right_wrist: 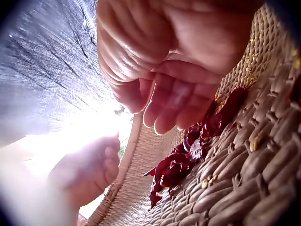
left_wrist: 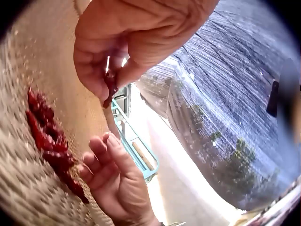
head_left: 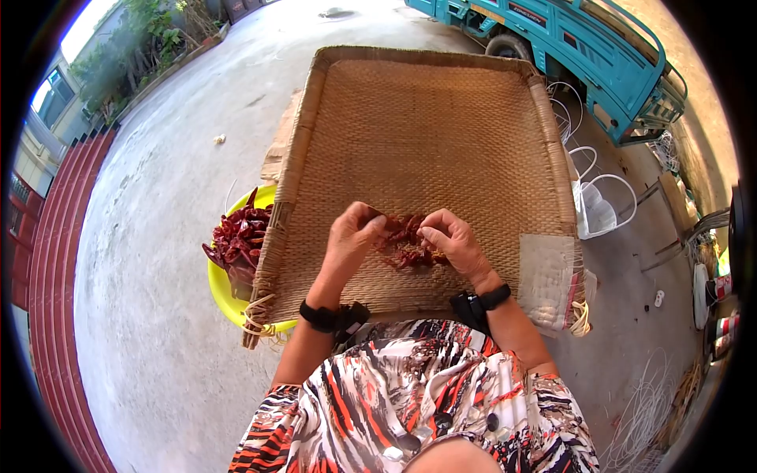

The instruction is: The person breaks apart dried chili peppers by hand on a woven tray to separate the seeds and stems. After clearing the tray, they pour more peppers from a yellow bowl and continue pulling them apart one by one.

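Note:
Between thumb and fingertips, my left hand (head_left: 348, 238) pinches a small dark-red piece of dried chili (left_wrist: 110, 88), held above the woven tray. My right hand (head_left: 459, 246) is close by on the other side, its fingers loosely bent; nothing shows between them in the left wrist view. Below and between both hands, a row of wrinkled dried red chilies (right_wrist: 176, 165) lies on the tray's weave. The large rectangular woven tray (head_left: 426, 126) extends forward from my body. Both wrists wear black straps.
Left of the tray, a yellow basin (head_left: 223, 293) holds many dried red chilies (head_left: 239, 236). A white bucket (head_left: 597, 211) stands at the right. A blue-green cargo vehicle (head_left: 587, 55) is parked at the far right, and red steps (head_left: 63, 292) run along the left.

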The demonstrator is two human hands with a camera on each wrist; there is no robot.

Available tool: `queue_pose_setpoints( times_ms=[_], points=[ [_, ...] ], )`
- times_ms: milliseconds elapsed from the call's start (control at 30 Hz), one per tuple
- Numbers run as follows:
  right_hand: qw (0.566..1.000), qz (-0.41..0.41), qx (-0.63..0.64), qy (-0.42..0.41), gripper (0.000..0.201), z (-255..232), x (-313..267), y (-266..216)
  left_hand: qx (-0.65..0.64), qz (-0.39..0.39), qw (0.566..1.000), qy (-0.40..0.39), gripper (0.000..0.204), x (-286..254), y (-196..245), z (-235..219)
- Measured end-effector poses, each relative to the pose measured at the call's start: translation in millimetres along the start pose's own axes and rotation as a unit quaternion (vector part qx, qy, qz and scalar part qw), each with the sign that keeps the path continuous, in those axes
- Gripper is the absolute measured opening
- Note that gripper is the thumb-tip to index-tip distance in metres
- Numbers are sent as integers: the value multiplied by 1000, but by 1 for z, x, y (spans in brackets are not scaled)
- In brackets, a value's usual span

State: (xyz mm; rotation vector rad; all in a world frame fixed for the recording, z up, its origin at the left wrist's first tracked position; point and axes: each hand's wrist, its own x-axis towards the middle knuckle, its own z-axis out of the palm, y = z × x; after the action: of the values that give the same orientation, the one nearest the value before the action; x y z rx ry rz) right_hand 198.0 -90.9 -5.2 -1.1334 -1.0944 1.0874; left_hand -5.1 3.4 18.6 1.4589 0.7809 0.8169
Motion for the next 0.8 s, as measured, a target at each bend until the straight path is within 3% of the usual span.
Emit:
queue_pose_setpoints(
  times_ms=[67, 167, 233, 267, 333, 433, 533, 633, 767, 800],
  points=[
    [1000, -2, -4, -4, 10, -1, 1, 3, -49, 74, 993, 78, 4, -1, 13, -7],
    [1000, 8, -11, -20, 11, -2, 1, 6, 63, 138, 970, 192, 8, 1, 21, -37],
    [1000, 10, -2, -19, 11, -3, 2, 9, 195, 187, 921, 282, 12, 1, 20, -65],
    [1000, 10, 1, -19, 11, -3, 2, 9, 238, 178, 897, 328, 15, -1, 23, -77],
    [1000, 12, -3, -17, 11, -2, 1, 7, 439, 200, 774, 410, 15, -6, 28, -95],
    [1000, 13, -6, -25, 11, -2, 1, 9, 487, 117, 745, 441, 13, -14, 31, -108],
    [999, 15, -2, -31, 11, -2, 2, 9, 544, 65, 744, 384, 16, -19, 22, -128],
    [999, 18, -3, -28, 10, -1, 1, 7, 609, 23, 713, 346, 27, -20, 15, -123],
    [1000, 24, -14, -12, 9, -2, 1, 12, 561, 80, 785, 250, 35, -18, 22, -99],
    [999, 10, -47, 11, 9, -3, 2, 13, 514, 102, 823, 218, 34, -20, 31, -85]
  ],
)
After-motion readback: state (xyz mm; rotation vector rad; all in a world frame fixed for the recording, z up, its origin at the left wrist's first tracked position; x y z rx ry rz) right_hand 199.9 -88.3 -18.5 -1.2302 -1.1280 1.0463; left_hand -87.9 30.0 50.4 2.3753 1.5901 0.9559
